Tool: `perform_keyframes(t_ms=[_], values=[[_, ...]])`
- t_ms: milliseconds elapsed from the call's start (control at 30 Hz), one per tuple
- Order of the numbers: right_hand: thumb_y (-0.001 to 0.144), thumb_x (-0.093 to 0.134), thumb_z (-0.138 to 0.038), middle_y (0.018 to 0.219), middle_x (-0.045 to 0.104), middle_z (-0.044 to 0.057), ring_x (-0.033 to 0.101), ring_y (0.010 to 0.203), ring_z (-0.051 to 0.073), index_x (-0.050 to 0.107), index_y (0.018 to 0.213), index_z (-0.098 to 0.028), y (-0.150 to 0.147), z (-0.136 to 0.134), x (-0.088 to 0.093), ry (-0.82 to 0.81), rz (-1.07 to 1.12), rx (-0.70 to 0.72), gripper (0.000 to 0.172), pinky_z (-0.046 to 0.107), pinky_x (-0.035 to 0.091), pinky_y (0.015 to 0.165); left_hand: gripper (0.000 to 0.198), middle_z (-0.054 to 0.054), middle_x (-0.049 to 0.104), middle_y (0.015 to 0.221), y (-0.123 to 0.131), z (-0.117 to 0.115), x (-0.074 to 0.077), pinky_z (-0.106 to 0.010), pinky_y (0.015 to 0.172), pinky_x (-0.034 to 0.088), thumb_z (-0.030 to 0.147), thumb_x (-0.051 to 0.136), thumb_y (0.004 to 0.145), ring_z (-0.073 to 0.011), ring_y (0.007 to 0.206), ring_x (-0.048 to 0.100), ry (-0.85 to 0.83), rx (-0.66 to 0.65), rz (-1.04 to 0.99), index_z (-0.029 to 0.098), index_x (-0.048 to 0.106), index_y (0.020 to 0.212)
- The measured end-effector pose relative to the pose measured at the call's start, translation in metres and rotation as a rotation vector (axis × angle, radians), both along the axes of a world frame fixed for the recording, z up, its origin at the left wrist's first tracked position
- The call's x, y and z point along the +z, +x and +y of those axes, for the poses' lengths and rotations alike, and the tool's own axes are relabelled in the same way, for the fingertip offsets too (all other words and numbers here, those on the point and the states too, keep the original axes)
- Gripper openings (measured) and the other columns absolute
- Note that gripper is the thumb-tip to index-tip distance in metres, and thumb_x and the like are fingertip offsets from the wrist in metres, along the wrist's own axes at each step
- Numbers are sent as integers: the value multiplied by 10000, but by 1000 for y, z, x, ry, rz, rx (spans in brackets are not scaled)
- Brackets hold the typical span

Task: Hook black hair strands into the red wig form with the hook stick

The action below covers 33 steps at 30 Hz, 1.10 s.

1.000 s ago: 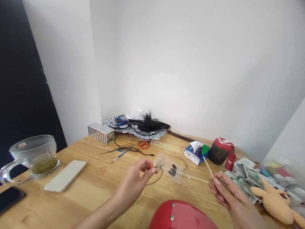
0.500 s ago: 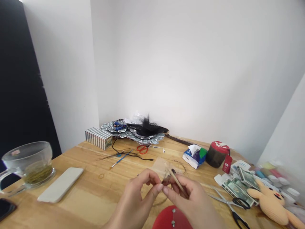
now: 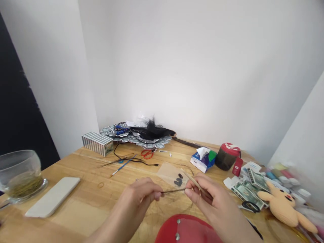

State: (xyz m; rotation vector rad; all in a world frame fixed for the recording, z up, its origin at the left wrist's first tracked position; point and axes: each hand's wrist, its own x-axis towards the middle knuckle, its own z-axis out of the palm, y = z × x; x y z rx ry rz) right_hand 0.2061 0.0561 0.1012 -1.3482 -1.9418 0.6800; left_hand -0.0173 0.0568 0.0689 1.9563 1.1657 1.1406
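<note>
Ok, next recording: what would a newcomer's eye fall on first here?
Probably the dark strand running nearly straight between the left hand and the right hand, which also holds a pale stick. Just below, the glossy red rounded object stands out at the bottom edge of the view. After that, likely the peach plush toy at the right side of the table.

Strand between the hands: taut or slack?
Looks taut: the dark strand runs nearly straight, no visible sag, from left hand to right hand.
</note>
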Motion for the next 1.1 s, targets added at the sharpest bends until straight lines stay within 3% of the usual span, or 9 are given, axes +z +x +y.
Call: perform_keyframes(t_ms=[133,333,400,500,600,700,767,933,1100], values=[[906,531,-417,723,496,-12,475,637,167,582,716,-210,4,10,-6,-28,70,25,285,257,369,574,259,-13,686,762,-10,7,6,-274,745,439,406,602,882,-205,780,619,-98,54,-174,245,707,709],[841,615,-368,679,469,-27,441,624,153,630,698,-181,-7,17,-12,-145,99,47,236,252,338,570,321,-30,697,1231,-16,4,12,-378,1069,349,530,704,818,-273,1310,479,-437,-39,-674,231,667,706],[816,637,-342,665,474,-28,424,601,146,642,672,-179,-13,16,-13,-165,92,73,218,254,327,559,303,-47,721,1168,-11,1,12,-394,1111,335,493,769,777,-269,1302,501,-515,-141,-885,219,662,704],[796,660,-312,640,484,-29,417,591,145,658,643,-182,-17,13,-15,-189,82,102,200,254,326,556,284,-29,719,869,-1,-4,10,-380,1038,433,424,828,733,-222,1028,647,-592,-245,-1066,210,643,726],[773,677,-314,642,504,-23,431,607,151,705,684,-182,-15,11,-15,-216,79,113,162,255,332,562,360,48,531,659,6,-4,5,-276,780,511,505,805,742,-113,652,538,-509,-124,-967,215,594,766],[760,681,-377,660,503,-21,426,594,150,750,795,-180,-11,9,-12,-228,96,62,212,258,328,552,484,65,443,652,9,-3,-1,-191,558,395,651,767,709,-85,561,374,-411,2,-807,209,578,771],[780,655,-428,656,510,-15,437,587,156,766,816,-187,-11,6,-9,-188,111,25,268,261,330,546,481,59,447,659,10,-5,-6,-191,554,363,664,738,733,-99,593,381,-385,4,-727,210,583,773],[797,656,-435,648,547,-6,506,603,175,782,778,-217,-22,-11,-6,-59,149,60,253,270,385,565,336,24,523,764,14,-19,-15,-225,675,406,560,444,986,-144,716,470,-242,-62,-349,253,570,930],[804,663,-414,626,496,-22,474,569,153,756,736,-225,-36,-24,-6,-77,137,55,222,255,364,536,225,1,637,824,19,-27,-15,-255,709,469,489,389,1018,-182,763,603,-178,-182,-284,279,468,1016]])
